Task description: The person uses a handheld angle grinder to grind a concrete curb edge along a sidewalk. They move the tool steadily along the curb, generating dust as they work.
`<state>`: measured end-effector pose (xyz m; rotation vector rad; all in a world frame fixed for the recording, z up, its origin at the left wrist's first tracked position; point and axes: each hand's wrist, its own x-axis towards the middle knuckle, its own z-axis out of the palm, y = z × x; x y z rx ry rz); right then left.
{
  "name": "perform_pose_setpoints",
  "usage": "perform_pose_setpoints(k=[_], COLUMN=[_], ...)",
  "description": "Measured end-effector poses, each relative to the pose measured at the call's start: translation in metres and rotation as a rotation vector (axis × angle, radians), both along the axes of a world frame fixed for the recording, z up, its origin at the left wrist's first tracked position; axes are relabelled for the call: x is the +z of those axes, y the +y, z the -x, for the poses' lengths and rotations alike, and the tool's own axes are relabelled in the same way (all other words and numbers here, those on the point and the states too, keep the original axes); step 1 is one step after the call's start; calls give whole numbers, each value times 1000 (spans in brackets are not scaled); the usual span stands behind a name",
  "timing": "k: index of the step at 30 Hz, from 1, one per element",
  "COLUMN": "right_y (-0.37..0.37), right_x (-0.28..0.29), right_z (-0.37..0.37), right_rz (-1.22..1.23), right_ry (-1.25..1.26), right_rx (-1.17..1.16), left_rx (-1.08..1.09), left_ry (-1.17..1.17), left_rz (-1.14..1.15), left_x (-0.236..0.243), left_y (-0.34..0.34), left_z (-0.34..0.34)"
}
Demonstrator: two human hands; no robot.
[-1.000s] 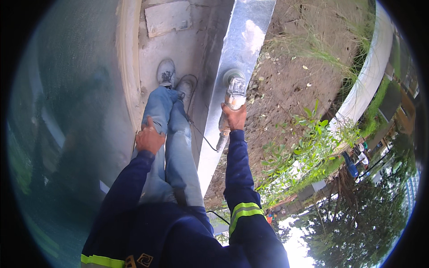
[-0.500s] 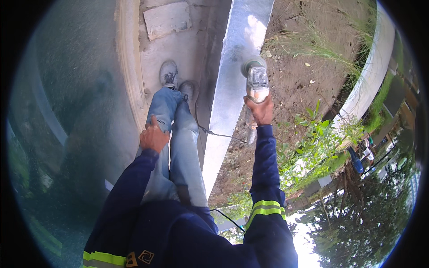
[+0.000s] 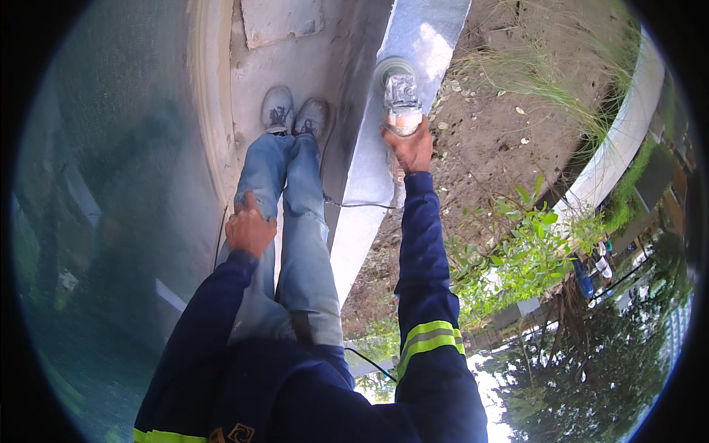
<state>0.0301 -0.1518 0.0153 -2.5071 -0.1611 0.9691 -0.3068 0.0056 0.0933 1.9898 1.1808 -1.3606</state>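
Observation:
Gripped in my right hand (image 3: pixel 412 150) is a dusty angle grinder (image 3: pixel 402 100). Its round disc (image 3: pixel 385 70) lies on the pale top of a long concrete ledge (image 3: pixel 365 184), near the ledge's left edge. From the rear of the grinder a dark cord (image 3: pixel 362 204) runs left across the ledge toward my legs. My left hand (image 3: pixel 249 230) rests on my left thigh, on the blue jeans (image 3: pixel 306 229), with the index finger stretched out. It holds nothing that I can see.
My shoes (image 3: pixel 278 111) stand on a dusty walkway between the ledge and a dark reflective glass surface (image 3: pixel 125 184) on the left. A flat slab (image 3: pixel 282 21) lies ahead. Right of the ledge are bare soil (image 3: pixel 495 125), grass, a leafy shrub (image 3: pixel 528 236) and a curved white kerb (image 3: pixel 620 125).
My right hand has moved the grinder forward and slightly left along the ledge. My right foot has come forward beside the left one. My left hand stays on the thigh.

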Motion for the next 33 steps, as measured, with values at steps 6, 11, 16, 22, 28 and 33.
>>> perform_pose_setpoints(k=[6, 11, 16, 22, 28, 33], right_y=[-2, -15, -15, 4, -14, -15], right_x=[-8, -8, -7, -14, -9, -12], right_z=[-28, -21, 2, -27, -23, -3], right_rz=[-158, -124, -60, -176, -159, -167], right_ry=[-41, -14, 29, -19, -39, 31], right_rx=[-92, -81, -47, -57, -63, -56], left_rx=[-26, -38, -48, -66, -42, -19], left_ry=[-24, -46, -12, -5, -15, 3], left_rz=[-33, -59, -48, -71, -86, -83], left_x=[-2, -1, -2, -3, -3, -4], left_y=[-2, 2, 5, 4, 4, 1], left_z=[4, 1, -1, -1, -2, 0])
